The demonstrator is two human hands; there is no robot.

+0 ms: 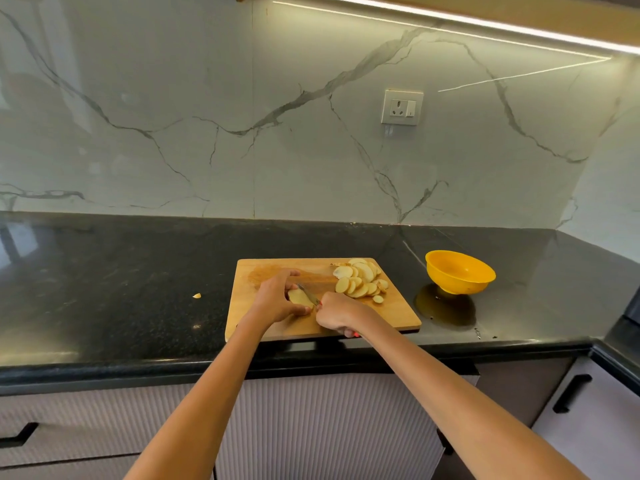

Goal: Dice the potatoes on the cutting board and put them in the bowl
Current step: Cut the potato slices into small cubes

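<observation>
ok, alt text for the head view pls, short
A person's left hand holds a potato piece on a wooden cutting board while the right hand cuts it with a knife. Potato slices lie beside; a yellow bowl stands right.

A: How many boards and bowls?
B: One wooden cutting board (pixel 277 329); one yellow bowl (pixel 460 271), at 3 o'clock from the board.

A: Potatoes?
B: One uncut piece (pixel 298 297); one pile of round slices (pixel 360 280) at 1 o'clock, too overlapped to count; one stray scrap (pixel 196 295) at 9 o'clock.

A: Knives and hands?
B: One knife (pixel 308 294); two hands.
</observation>
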